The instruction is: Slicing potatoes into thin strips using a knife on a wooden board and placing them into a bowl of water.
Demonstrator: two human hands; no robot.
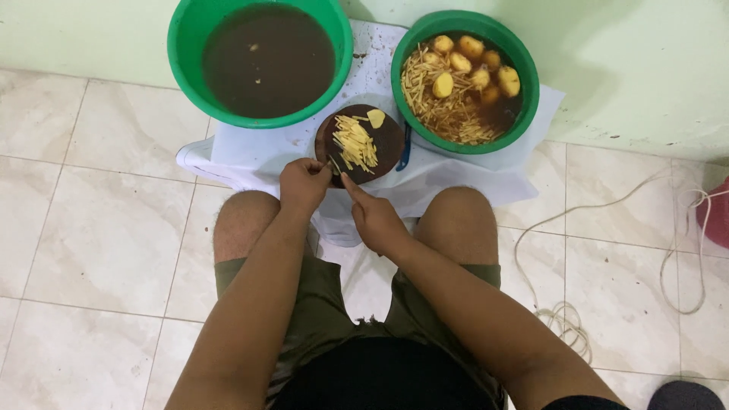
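1. Fingers of the left hand [304,182] are curling together at the near edge of the board [383,144], seemingly pinching a small piece against it; what they are gripping is too small to make out.
2. Fingers of the right hand [372,216] are closing around a thin handle, with the index finger lying straight and pointing toward the board; the blade itself is hard to see.
3. Both hands are meeting just at the near rim of the board, almost touching each other.
4. Pale yellow strips [355,142] are lying in a loose pile on the middle of the board, just beyond the fingertips, and one thicker chunk [376,118] is sitting at the board's far edge.
5. To cut well here, I judge the left fingertips should be tucking back from the blade, the piece should be resting flat, and the strokes should be staying short so the strips come out even.
6. Left of and beyond the board, a green basin [186,45] is holding murky brown water.
7. Right of the board, a second green bowl [524,99] is holding peeled potatoes [474,68] and more strips in water.
8. A white cloth [250,152] is lying under the board and both bowls.
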